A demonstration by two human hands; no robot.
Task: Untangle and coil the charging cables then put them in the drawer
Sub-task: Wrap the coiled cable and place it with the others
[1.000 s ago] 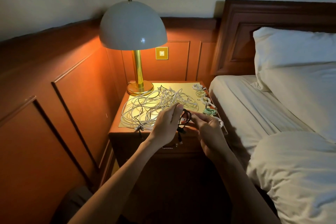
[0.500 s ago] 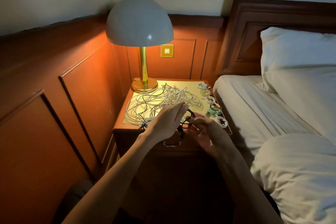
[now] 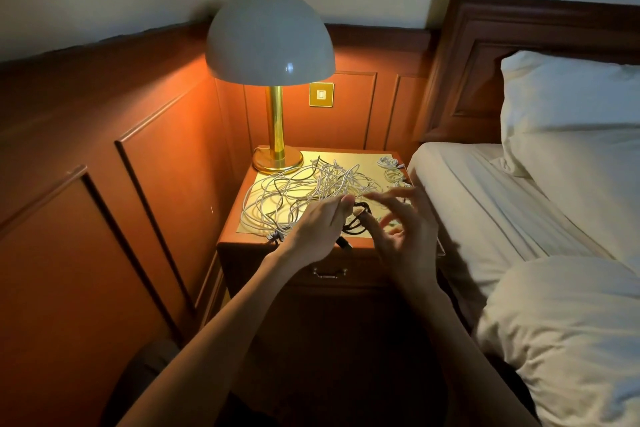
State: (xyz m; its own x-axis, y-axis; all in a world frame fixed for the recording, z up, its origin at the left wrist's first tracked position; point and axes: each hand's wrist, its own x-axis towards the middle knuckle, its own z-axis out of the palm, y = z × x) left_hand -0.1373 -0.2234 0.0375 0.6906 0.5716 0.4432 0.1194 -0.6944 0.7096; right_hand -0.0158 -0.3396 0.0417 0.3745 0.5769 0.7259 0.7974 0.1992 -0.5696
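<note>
Now your right hand (image 3: 410,234) has come off the black cable (image 3: 363,209). Half a second ago its fingertips were pinching the loop; here the fingers are spread wide and blurred in motion, holding nothing, with only the thumb close to the dark strands.

Your left hand (image 3: 317,230) is much where it was, back to the camera, fingers nearly straight and pointing at the loop. The cable bunches at their tips, and one plug end (image 3: 343,243) dangles below over the front edge of the tabletop (image 3: 356,159). The palm side is hidden, so I cannot tell whether your thumb pins the cable or it merely lies against the fingers.

I read this as a regrip between wraps, not a finished coil, because the black loops look loose and uneven.

Just beyond your left fingers, the big tangle of white cables (image 3: 298,192) sprawls across the tabletop up to the base of the lamp (image 3: 273,42). Along the right edge, nearest the bed (image 3: 485,201), a few small coils (image 3: 389,163) are lined up, some hidden behind your right hand. The drawer (image 3: 329,274) below is shut.

So the bulk of the job remains. Keep the left hand steady so the wraps don't spring open while the right is free. Then finish this coil, work through the tangle, and open the drawer.
</note>
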